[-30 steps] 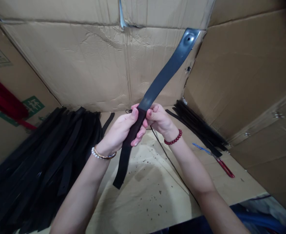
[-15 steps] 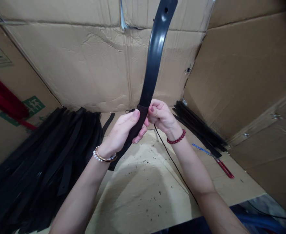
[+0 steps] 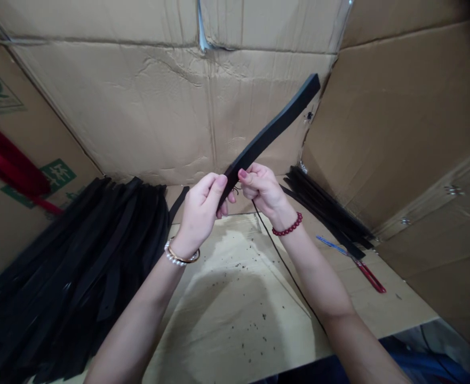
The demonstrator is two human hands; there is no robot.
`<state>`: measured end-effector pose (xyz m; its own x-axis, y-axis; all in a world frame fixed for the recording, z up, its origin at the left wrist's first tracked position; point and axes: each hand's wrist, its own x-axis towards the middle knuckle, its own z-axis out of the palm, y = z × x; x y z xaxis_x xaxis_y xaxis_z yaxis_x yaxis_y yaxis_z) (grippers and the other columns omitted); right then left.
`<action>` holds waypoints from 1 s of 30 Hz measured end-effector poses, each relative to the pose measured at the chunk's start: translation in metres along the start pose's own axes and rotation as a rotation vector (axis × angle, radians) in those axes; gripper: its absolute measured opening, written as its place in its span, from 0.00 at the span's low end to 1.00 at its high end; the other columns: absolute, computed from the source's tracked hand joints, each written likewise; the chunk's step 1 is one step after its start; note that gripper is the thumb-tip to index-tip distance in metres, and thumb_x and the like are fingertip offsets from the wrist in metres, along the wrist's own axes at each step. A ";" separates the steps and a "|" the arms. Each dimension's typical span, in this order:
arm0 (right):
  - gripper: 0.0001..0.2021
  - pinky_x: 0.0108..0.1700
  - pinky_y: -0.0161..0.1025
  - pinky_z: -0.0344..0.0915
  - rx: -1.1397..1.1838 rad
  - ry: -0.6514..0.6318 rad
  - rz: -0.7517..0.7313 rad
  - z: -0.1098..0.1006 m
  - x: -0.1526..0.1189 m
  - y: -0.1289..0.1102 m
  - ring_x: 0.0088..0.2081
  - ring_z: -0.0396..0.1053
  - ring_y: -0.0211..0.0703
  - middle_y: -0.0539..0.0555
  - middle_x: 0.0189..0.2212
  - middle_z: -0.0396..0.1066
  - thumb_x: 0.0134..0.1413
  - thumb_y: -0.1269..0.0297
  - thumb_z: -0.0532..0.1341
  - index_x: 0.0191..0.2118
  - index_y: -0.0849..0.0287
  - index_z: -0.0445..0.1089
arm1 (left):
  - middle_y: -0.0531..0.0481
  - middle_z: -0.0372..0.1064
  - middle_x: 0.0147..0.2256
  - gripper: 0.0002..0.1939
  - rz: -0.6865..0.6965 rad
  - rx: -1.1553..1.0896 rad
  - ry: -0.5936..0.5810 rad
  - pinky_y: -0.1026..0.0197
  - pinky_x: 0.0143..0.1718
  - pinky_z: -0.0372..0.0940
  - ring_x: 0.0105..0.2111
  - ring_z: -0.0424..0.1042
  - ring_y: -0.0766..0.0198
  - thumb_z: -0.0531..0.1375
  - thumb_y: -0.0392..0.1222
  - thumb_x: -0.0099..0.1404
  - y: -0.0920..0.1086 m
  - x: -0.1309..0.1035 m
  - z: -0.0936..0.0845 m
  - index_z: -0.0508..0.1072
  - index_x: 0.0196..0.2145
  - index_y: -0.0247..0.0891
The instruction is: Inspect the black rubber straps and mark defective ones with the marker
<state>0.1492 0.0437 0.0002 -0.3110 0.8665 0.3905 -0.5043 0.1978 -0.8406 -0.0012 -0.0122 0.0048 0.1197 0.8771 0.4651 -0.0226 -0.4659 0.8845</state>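
Observation:
Between my hands is a long, flat black strip [image 3: 272, 133], tilted up to the right, with its far end raised before the cardboard wall. My left hand [image 3: 205, 205] is wrapped round its lower end, thumb on top. Just to the right, my right hand [image 3: 262, 191] pinches the strip's edge between thumb and fingers. A thin black cord [image 3: 275, 248] hangs below my right hand and runs down past my right forearm. Whether that hand also grips the cord is hidden.
A large pile of black strips [image 3: 82, 266] covers the left side. At the right back lies a smaller stack of strips [image 3: 326, 213], beside a red-and-blue handled tool [image 3: 366, 272]. Dark specks dot the cardboard work surface [image 3: 218, 320]. Cardboard walls [image 3: 138, 106] enclose the back and sides.
The strip has turned over from its glossy, holed face to a matte one. Its upper end has swung down and to the right. My left hand has shifted slightly right.

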 end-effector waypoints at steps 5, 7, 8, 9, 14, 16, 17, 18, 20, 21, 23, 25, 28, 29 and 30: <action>0.20 0.18 0.33 0.34 -0.025 -0.107 0.001 -0.001 -0.003 0.002 0.17 0.41 0.26 0.41 0.17 0.58 0.42 0.50 0.74 0.37 0.59 0.76 | 0.52 0.67 0.21 0.23 -0.181 -0.206 -0.137 0.68 0.12 0.53 0.13 0.59 0.73 0.55 0.60 0.69 0.006 0.000 -0.005 0.71 0.32 0.36; 0.24 0.18 0.33 0.34 -0.048 -0.168 0.009 -0.002 -0.004 0.002 0.18 0.45 0.28 0.44 0.20 0.63 0.43 0.48 0.73 0.45 0.57 0.77 | 0.53 0.65 0.19 0.25 -0.265 -0.245 -0.217 0.68 0.12 0.52 0.12 0.59 0.72 0.54 0.62 0.69 0.008 0.000 -0.007 0.72 0.31 0.36; 0.25 0.18 0.33 0.35 -0.054 -0.180 0.003 -0.003 -0.004 0.002 0.18 0.47 0.28 0.45 0.21 0.65 0.43 0.48 0.73 0.45 0.57 0.77 | 0.53 0.64 0.19 0.25 -0.290 -0.256 -0.246 0.68 0.12 0.53 0.12 0.59 0.72 0.54 0.62 0.69 0.008 0.001 -0.007 0.72 0.31 0.36; 0.25 0.18 0.33 0.35 -0.056 -0.179 -0.002 -0.003 -0.004 0.002 0.18 0.46 0.27 0.45 0.21 0.66 0.42 0.48 0.74 0.44 0.58 0.77 | 0.53 0.65 0.19 0.26 -0.296 -0.261 -0.259 0.67 0.12 0.53 0.12 0.60 0.72 0.53 0.63 0.69 0.008 0.001 -0.006 0.71 0.31 0.36; 0.22 0.16 0.30 0.37 -0.023 -0.024 -0.001 0.000 -0.003 0.001 0.15 0.44 0.24 0.41 0.16 0.59 0.35 0.51 0.77 0.31 0.60 0.71 | 0.54 0.70 0.27 0.18 -0.098 -0.130 -0.114 0.69 0.19 0.61 0.19 0.66 0.73 0.64 0.55 0.64 -0.001 0.001 0.000 0.67 0.36 0.38; 0.22 0.16 0.29 0.40 -0.026 0.004 -0.007 0.002 -0.003 0.000 0.15 0.49 0.25 0.40 0.14 0.59 0.37 0.52 0.77 0.27 0.59 0.66 | 0.53 0.72 0.30 0.16 -0.043 -0.032 -0.096 0.69 0.23 0.64 0.23 0.69 0.71 0.65 0.52 0.64 -0.004 0.001 0.002 0.67 0.36 0.38; 0.22 0.16 0.29 0.42 -0.030 0.007 -0.012 0.003 -0.003 0.000 0.14 0.50 0.26 0.40 0.14 0.59 0.38 0.53 0.76 0.27 0.59 0.64 | 0.51 0.73 0.31 0.15 -0.033 0.001 -0.102 0.69 0.25 0.65 0.25 0.71 0.70 0.63 0.52 0.66 -0.005 0.002 0.001 0.67 0.36 0.37; 0.22 0.16 0.29 0.41 -0.030 0.009 -0.017 0.003 -0.003 0.000 0.14 0.50 0.25 0.40 0.14 0.59 0.40 0.54 0.76 0.26 0.59 0.63 | 0.50 0.74 0.32 0.15 -0.026 0.018 -0.112 0.68 0.26 0.66 0.26 0.72 0.69 0.61 0.52 0.68 -0.005 0.002 0.001 0.67 0.35 0.37; 0.22 0.16 0.29 0.38 -0.024 0.006 -0.024 0.001 -0.002 -0.002 0.13 0.45 0.24 0.39 0.13 0.57 0.41 0.56 0.76 0.25 0.59 0.62 | 0.48 0.74 0.32 0.16 -0.020 0.010 -0.131 0.67 0.25 0.66 0.25 0.72 0.69 0.58 0.53 0.70 -0.003 0.002 -0.002 0.68 0.35 0.37; 0.21 0.16 0.29 0.36 -0.023 -0.005 -0.026 0.000 -0.002 -0.002 0.14 0.42 0.23 0.38 0.12 0.55 0.41 0.56 0.76 0.24 0.59 0.62 | 0.48 0.74 0.31 0.16 -0.025 -0.009 -0.148 0.68 0.23 0.65 0.24 0.71 0.70 0.57 0.53 0.70 -0.001 0.002 -0.003 0.68 0.35 0.37; 0.20 0.16 0.29 0.35 -0.033 -0.059 -0.015 -0.003 -0.002 -0.004 0.14 0.40 0.23 0.39 0.13 0.55 0.42 0.55 0.75 0.25 0.60 0.66 | 0.50 0.73 0.28 0.17 -0.059 -0.076 -0.201 0.68 0.19 0.62 0.19 0.67 0.71 0.55 0.55 0.71 0.002 0.002 -0.007 0.68 0.35 0.37; 0.18 0.17 0.30 0.36 -0.050 -0.154 0.024 -0.004 -0.003 -0.005 0.15 0.42 0.24 0.40 0.15 0.58 0.42 0.52 0.74 0.32 0.60 0.72 | 0.52 0.70 0.24 0.18 -0.126 -0.163 -0.280 0.68 0.16 0.58 0.16 0.64 0.72 0.54 0.55 0.71 0.004 0.001 -0.011 0.69 0.35 0.36; 0.25 0.17 0.30 0.40 -0.056 -0.288 0.084 -0.004 -0.006 -0.004 0.16 0.48 0.26 0.43 0.18 0.65 0.41 0.48 0.74 0.42 0.59 0.76 | 0.53 0.68 0.20 0.20 -0.228 -0.241 -0.393 0.68 0.13 0.55 0.13 0.61 0.72 0.53 0.56 0.71 0.004 0.001 -0.014 0.70 0.34 0.35; 0.26 0.17 0.30 0.41 -0.050 -0.300 0.087 -0.003 -0.006 -0.004 0.16 0.49 0.26 0.44 0.19 0.67 0.40 0.48 0.74 0.43 0.59 0.76 | 0.52 0.68 0.20 0.21 -0.235 -0.243 -0.404 0.68 0.13 0.54 0.13 0.61 0.72 0.53 0.57 0.71 0.004 0.001 -0.014 0.70 0.34 0.35; 0.26 0.17 0.30 0.41 -0.043 -0.289 0.079 -0.003 -0.006 -0.003 0.16 0.49 0.25 0.44 0.20 0.68 0.39 0.48 0.75 0.42 0.60 0.76 | 0.52 0.68 0.21 0.21 -0.219 -0.233 -0.389 0.68 0.13 0.55 0.13 0.62 0.72 0.54 0.57 0.71 0.002 0.001 -0.013 0.70 0.34 0.36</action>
<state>0.1547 0.0388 -0.0007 -0.5674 0.7150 0.4085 -0.4363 0.1596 -0.8855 -0.0145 -0.0108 0.0078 0.5069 0.8221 0.2592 -0.1709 -0.1989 0.9650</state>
